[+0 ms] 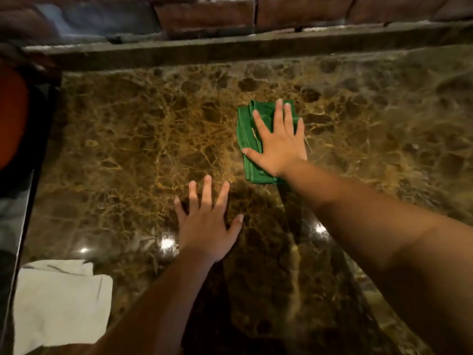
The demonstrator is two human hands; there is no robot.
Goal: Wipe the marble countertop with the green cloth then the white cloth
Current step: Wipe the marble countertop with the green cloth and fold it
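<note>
The brown marble countertop (133, 139) with gold veins fills the view. A folded green cloth (247, 139) lies flat on it, right of centre. My right hand (277, 142) presses down on the cloth with fingers spread, covering most of its right side. My left hand (207, 224) rests flat on the bare marble, fingers apart, nearer to me and left of the cloth, holding nothing. A white cloth (61, 303) lies spread at the counter's near left corner.
A raised marble ledge (230, 49) runs along the back, with a red brick wall (256, 11) above it. The counter's left edge (30, 185) drops off beside an orange-red object (11, 114). Light spots glare near my left wrist.
</note>
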